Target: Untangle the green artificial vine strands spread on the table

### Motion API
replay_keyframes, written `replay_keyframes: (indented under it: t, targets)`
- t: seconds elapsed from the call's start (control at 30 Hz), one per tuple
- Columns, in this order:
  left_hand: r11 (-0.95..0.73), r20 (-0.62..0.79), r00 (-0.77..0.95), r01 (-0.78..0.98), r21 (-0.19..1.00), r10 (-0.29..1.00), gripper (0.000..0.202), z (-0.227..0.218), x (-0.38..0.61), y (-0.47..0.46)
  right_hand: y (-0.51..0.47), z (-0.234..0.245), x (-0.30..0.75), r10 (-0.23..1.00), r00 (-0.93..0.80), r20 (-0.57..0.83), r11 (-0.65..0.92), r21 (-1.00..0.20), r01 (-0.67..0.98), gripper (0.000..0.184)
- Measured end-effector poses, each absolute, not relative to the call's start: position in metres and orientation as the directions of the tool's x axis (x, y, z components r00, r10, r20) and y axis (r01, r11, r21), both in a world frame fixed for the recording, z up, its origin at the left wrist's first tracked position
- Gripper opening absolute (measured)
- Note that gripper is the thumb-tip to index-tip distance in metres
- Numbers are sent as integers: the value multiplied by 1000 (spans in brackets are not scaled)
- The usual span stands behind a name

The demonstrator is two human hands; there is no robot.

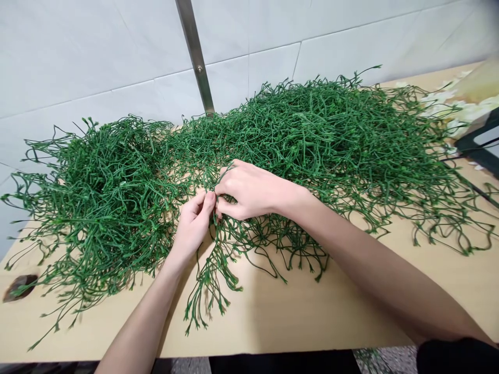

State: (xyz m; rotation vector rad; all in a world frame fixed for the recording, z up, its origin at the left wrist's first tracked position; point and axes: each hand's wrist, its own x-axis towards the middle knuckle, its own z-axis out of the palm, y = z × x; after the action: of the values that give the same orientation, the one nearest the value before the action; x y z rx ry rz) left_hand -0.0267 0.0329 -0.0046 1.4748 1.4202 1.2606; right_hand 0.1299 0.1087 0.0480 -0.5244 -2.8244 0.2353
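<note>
My left hand (197,221) is closed, thumb against fingers, on a bunch of green artificial stems (212,280) whose forked tips hang down toward the table's front. Right beside it, my right hand (245,189) bends over the top of the same bunch in a pinch, its fingertips meeting the left thumb. A thin green stem shows at the right fingers. What exactly lies between the right fingertips is partly hidden. A large tangled heap of the same stems (312,130) spreads behind the hands, and another thick heap (109,192) lies to the left.
The light wooden table (296,317) backs onto a white tiled wall (97,52) with an upright metal strip (197,62). White artificial petals (460,111) and a dark-framed object (481,140) are at the far right. A dark round hole (19,287) shows at the table's left.
</note>
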Motion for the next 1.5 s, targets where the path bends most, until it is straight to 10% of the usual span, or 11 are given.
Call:
replay_keyframes:
  t: [0.73, 1.07, 1.23, 1.5]
  targets:
    - [-12, 0, -76, -154, 988, 997, 39, -5, -24, 33, 118, 42, 129, 327, -894, 305, 911, -354, 212, 30]
    - [-53, 68, -185, 90, 995, 980, 36, -1, -24, 32, 125, 65, 150, 608, -696, 382, 793, -334, 510, 22]
    - [-27, 41, -217, 68, 997, 975, 31, -2, -23, 32, 122, 66, 151, 487, -686, 541, 871, -362, 332, 24]
    - [-27, 45, -215, 87, 996, 975, 28, 4, -23, 32, 110, 70, 143, 369, -837, 404, 893, -403, 199, 16]
